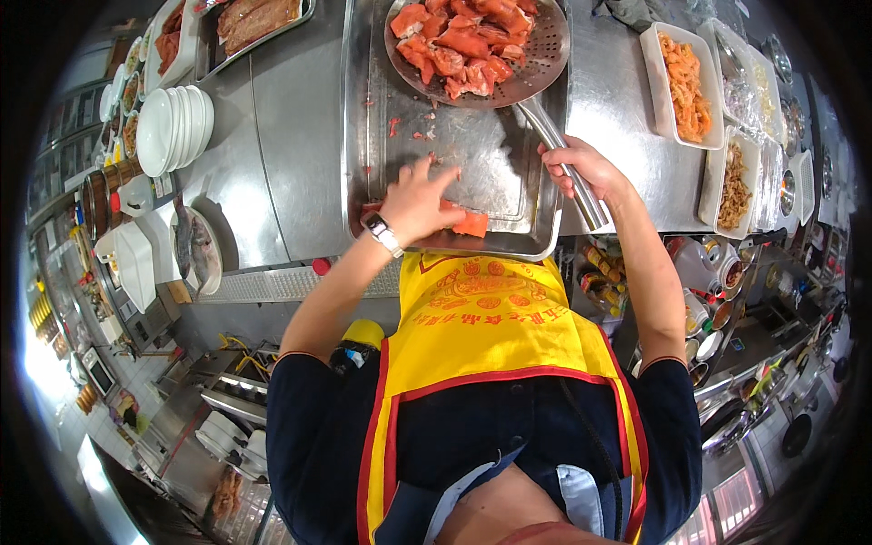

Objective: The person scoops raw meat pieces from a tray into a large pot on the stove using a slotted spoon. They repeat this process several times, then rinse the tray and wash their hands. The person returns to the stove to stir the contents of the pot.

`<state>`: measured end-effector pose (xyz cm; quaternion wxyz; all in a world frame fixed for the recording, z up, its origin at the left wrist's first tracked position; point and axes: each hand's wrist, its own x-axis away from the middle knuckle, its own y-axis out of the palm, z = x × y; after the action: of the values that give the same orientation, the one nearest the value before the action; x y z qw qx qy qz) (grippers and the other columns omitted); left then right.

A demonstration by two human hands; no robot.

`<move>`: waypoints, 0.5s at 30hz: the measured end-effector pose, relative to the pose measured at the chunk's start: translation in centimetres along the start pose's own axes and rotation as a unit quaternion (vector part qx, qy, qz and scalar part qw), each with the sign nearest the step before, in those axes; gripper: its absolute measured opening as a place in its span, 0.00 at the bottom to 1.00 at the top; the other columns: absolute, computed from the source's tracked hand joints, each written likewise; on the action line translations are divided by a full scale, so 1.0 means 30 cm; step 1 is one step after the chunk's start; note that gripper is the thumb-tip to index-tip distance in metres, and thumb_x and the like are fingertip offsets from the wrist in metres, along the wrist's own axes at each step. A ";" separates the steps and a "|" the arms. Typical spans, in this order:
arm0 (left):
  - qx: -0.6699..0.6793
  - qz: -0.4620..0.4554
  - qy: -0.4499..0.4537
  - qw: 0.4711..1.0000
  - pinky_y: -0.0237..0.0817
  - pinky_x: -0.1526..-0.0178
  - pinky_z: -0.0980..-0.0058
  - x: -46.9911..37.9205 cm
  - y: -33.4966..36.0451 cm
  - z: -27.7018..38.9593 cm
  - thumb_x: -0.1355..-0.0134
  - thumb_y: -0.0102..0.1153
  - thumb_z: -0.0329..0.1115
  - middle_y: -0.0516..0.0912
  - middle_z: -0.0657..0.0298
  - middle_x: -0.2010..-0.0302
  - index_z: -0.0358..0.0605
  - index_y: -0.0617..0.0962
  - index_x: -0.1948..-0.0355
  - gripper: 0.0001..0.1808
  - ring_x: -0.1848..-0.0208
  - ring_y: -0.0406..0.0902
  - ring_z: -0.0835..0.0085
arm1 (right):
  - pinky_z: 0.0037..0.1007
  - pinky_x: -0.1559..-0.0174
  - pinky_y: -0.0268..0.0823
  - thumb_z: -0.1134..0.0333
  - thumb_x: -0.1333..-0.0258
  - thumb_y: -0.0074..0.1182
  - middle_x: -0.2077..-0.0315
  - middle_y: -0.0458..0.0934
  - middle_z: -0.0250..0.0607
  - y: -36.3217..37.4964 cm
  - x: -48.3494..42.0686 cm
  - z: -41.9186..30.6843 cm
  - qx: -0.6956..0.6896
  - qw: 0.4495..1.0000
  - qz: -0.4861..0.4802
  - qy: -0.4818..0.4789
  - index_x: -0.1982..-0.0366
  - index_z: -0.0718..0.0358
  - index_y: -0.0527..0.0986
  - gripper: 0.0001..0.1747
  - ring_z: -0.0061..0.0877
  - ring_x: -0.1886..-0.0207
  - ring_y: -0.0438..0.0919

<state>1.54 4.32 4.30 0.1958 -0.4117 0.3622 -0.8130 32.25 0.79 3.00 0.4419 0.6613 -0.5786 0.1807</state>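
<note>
My right hand (587,169) grips the metal handle (555,139) of a large perforated skimmer (545,65). Red-orange chunks of meat (466,44) are heaped in its round bowl, over the far end of a deep steel tray (470,146). Inside the tray's near left part, my left hand (419,204) spreads its fingers low over more red pieces (470,223). It partly covers them, and I cannot tell whether its fingers hold any. Small red scraps (394,127) and wet smears lie on the tray's floor.
Left on the steel counter (300,136) are stacked white bowls (174,129), a plate with whole fish (197,248) and a tray of meat slabs (255,24). At the right stand white tubs of orange pieces (684,88) and brown shreds (736,184). Bottles (695,262) stand below.
</note>
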 end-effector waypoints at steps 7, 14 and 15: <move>-0.055 0.041 -0.005 0.998 0.61 0.55 0.43 -0.002 0.251 0.017 0.55 0.70 0.55 0.68 0.53 0.47 0.58 0.80 0.50 0.31 0.44 0.61 0.48 | 0.22 0.85 0.64 0.71 0.44 0.56 0.80 0.69 0.31 0.009 0.000 -0.001 0.017 1.000 -0.002 -0.001 0.59 0.65 0.66 0.14 0.17 0.85 0.69; -0.047 0.084 0.074 0.993 0.62 0.60 0.49 -0.049 0.290 0.047 0.52 0.65 0.40 0.69 0.57 0.53 0.56 0.81 0.60 0.15 0.50 0.64 0.51 | 0.22 0.86 0.61 0.71 0.45 0.55 0.81 0.68 0.30 0.012 -0.007 -0.001 0.002 1.000 0.004 0.003 0.59 0.66 0.67 0.13 0.15 0.86 0.65; -0.050 0.061 0.077 0.994 0.62 0.60 0.50 -0.049 0.295 0.049 0.51 0.64 0.40 0.69 0.57 0.53 0.56 0.81 0.61 0.15 0.51 0.64 0.51 | 0.22 0.86 0.61 0.71 0.45 0.55 0.81 0.68 0.30 0.010 -0.008 0.000 0.000 1.000 -0.007 0.006 0.59 0.66 0.67 0.13 0.15 0.86 0.65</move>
<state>3.77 -1.26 -2.52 0.1964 -0.3343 0.4407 -0.8096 31.90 0.95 2.94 0.4466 0.6644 -0.5712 0.1813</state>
